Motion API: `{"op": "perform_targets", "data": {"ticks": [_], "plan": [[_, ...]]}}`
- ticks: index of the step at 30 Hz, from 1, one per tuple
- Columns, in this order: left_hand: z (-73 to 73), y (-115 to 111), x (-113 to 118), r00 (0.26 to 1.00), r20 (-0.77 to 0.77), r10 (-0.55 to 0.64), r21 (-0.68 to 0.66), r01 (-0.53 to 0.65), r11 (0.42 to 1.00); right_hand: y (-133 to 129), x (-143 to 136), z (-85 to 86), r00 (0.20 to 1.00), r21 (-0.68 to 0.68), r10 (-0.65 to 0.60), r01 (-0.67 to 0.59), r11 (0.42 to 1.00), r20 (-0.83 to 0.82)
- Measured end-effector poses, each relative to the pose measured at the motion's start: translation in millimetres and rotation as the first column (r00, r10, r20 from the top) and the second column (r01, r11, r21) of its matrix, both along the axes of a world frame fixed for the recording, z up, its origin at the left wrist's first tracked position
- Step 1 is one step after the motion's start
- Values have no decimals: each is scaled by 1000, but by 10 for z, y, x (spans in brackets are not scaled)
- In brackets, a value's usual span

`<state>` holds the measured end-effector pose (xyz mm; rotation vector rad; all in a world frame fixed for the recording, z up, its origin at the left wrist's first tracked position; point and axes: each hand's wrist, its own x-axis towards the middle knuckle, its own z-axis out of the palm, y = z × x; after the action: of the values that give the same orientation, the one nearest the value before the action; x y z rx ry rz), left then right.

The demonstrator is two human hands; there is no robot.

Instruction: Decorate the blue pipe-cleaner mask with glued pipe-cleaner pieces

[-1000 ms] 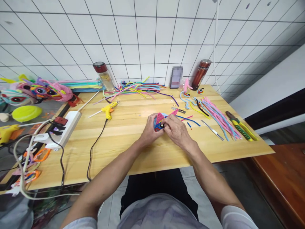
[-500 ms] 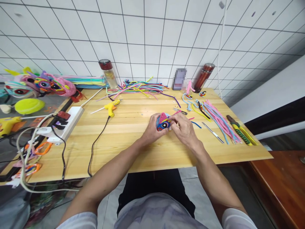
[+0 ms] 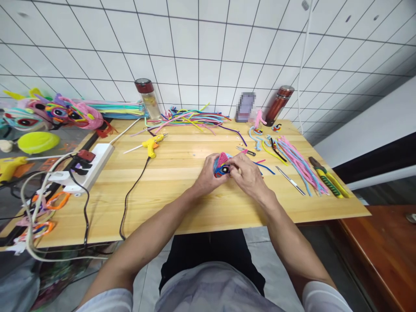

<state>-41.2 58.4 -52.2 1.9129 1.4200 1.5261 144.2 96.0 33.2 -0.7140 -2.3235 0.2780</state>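
Observation:
A small colourful pipe-cleaner piece (image 3: 221, 167), blue and red with a pink tuft and a round black-and-white eye, is held above the wooden table. My left hand (image 3: 206, 174) wraps round its left side. My right hand (image 3: 245, 172) pinches at its right edge, close by the eye; the fingertips cover that part. Just behind my right hand lie small black-handled snips (image 3: 246, 151). A short blue stem (image 3: 266, 167) rests to the right of that hand.
Right: craft knife (image 3: 290, 180), pink and blue stems (image 3: 300, 162), pliers (image 3: 328, 177). Left: yellow glue gun (image 3: 151, 145) with cord, white power strip (image 3: 91, 169). Back: mixed stems (image 3: 191, 119), two bottles (image 3: 148, 99) (image 3: 279, 105), phone (image 3: 245, 107).
My right hand has shifted slightly left, its fingertips closer to the eye on the piece. The pink-tipped strand that stuck up by those fingers now shows less. My left hand keeps its hold.

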Motion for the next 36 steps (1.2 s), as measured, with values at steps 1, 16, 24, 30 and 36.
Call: {"op": "perform_targets", "data": {"ticks": [1, 16, 24, 30, 36], "plan": [[14, -6, 3, 1000, 3, 1, -15, -1, 1000, 14, 23, -3, 999, -9, 3, -3, 1000, -48], [14, 5, 11, 1000, 24, -3, -31, 3, 1000, 27, 12, -100, 1000, -3, 6, -6, 1000, 21], [10, 18, 23, 1000, 26, -4, -4, 4, 1000, 81, 48, -2, 980, 44, 79, -89, 995, 183], [57, 13, 19, 1000, 12, -27, -14, 27, 1000, 113, 56, 141, 916, 51, 73, -101, 994, 394], [90, 45, 25, 999, 27, -42, -4, 42, 999, 141, 2, 239, 869, 67, 48, -93, 993, 492]]}}
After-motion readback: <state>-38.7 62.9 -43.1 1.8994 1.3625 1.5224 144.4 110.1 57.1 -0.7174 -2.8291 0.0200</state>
